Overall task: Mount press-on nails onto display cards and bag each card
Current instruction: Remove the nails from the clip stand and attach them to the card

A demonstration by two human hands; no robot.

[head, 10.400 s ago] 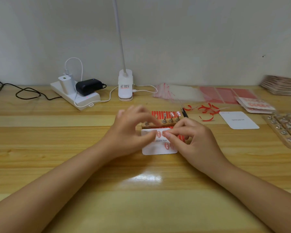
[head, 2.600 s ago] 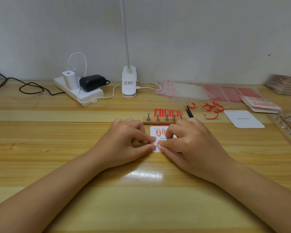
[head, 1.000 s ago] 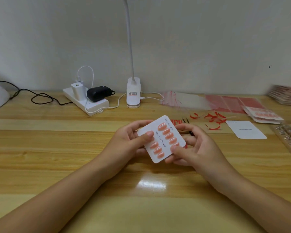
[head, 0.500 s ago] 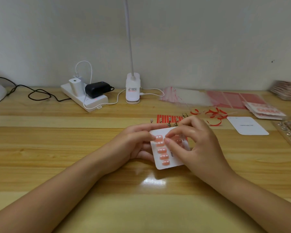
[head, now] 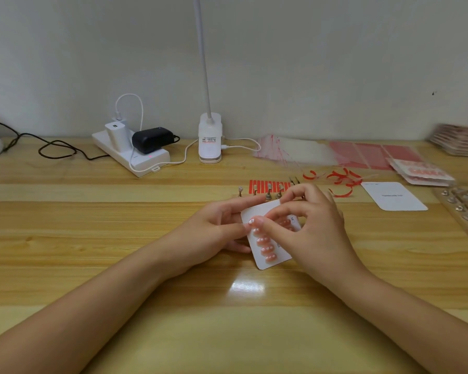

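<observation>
1. A glossy, wood-grained table (head: 65, 238) is seen, with a bright glare patch on its near part.
2. A white display card (head: 262, 211) with rounded corners is held tilted just above the table centre. A column of glossy pink press-on nails (head: 265, 245) is mounted on it.
3. The card's left edge is gripped by the left hand (head: 214, 228), thumb on the face, fingers behind.
4. The right hand (head: 316, 225) is curled over the card; its thumb and forefinger are pinched at the topmost nail.
5. Just behind the hands, a row of small metal pegs (head: 268, 194) and a red-striped strip (head: 262, 186) are noted.
6. To the right lie a blank white card (head: 393, 197), curled red strips (head: 341, 182) and a clear bumpy tray (head: 465, 209).
7. By the wall stand a white power strip (head: 135, 155), a lamp base (head: 210, 139) and clear bags (head: 295, 152).
</observation>
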